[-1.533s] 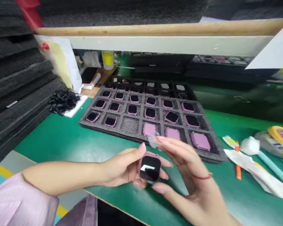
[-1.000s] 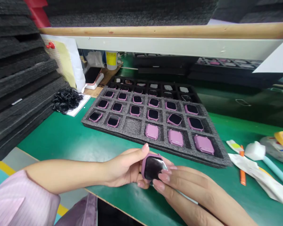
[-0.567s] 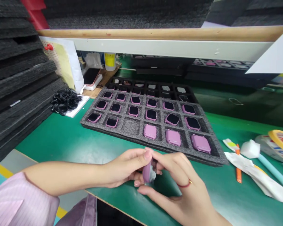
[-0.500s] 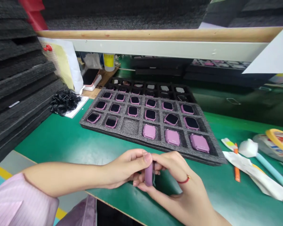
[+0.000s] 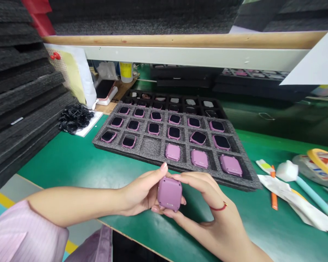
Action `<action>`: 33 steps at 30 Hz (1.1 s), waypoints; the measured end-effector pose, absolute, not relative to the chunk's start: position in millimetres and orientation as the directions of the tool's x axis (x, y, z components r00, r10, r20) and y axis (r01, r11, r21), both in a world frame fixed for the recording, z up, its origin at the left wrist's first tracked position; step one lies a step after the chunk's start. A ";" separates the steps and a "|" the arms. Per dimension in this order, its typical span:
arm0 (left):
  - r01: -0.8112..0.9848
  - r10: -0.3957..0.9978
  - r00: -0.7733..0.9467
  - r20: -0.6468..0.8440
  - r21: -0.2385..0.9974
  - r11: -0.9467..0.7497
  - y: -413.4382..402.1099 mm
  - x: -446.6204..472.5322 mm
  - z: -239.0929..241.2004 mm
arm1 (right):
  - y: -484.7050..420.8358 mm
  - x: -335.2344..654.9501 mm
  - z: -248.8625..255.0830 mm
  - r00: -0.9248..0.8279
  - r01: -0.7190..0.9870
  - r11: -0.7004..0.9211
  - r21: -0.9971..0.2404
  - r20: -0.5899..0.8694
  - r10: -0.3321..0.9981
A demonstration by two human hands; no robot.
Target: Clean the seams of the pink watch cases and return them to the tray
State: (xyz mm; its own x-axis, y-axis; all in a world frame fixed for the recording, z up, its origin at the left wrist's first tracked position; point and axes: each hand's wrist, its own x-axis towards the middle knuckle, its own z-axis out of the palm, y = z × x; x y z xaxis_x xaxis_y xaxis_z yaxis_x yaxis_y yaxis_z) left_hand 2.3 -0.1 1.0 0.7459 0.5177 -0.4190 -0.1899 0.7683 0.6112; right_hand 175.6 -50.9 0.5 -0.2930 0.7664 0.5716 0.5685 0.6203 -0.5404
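A purple smartwatch case (image 5: 170,194) is held between both hands above the near edge of the green table, its plain back turned up toward me. My left hand (image 5: 142,191) grips it from the left, thumb at its upper corner and fingers behind it. From the right, my right hand (image 5: 215,211) pinches it at the top and bottom edges. Just beyond lies a grey foam tray (image 5: 131,150) with purple watch cases in its pockets. Most show dark screens; three in the front row, such as this watch case (image 5: 172,152), lie back up. One front pocket (image 5: 151,146) holds nothing.
Stacked black foam trays (image 5: 22,94) rise at the left, beside a pile of black bands (image 5: 75,118). A shelf edge (image 5: 180,54) crosses above the tray. On the right are an orange strip (image 5: 274,193), white paper (image 5: 287,200) and a light-blue brush-like stick (image 5: 314,196).
The watch case has turned from edge-on to showing its back. Both hands still hold it, and my left thumb has shifted up and slightly left. The tray is unchanged.
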 end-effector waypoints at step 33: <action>-0.133 0.528 0.696 -0.487 0.635 0.761 5.8 2.2 0.7 | -41.3 174.3 -7.0 -0.294 0.581 0.661 -0.475 0.635 0.714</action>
